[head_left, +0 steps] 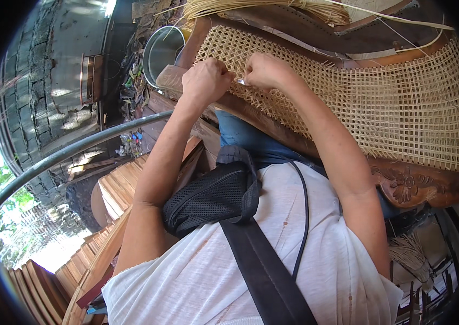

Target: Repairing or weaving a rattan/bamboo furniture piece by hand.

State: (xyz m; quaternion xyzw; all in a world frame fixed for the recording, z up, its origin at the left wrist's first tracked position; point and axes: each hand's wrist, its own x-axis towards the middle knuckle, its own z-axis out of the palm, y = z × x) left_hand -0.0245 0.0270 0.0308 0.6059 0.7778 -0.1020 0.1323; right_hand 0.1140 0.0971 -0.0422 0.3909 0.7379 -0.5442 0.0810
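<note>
My left hand [206, 81] is closed, its fingers curled, at the left end of a woven cane panel [376, 103]. Close to its right, my right hand [268, 71] is also closed, thumb and fingers pinched together over the weave. A small, shiny whitish bit [239, 81] shows between the two hands, next to the right fingers; it is too small to name. What the left fingers hold, if anything, is hidden. The panel is set in a brown wooden frame [264, 116], which lies across my lap. Toward the right, the weave is a more open grid of strands.
A bundle of cane strands [273, 7] lies beyond the frame, with loose strands trailing right. A metal bucket [160, 53] stands at the far left. A curved metal pipe [85, 142] crosses the left side, above stacked wooden pieces [118, 187]. Carved wood [407, 185] edges the frame's right.
</note>
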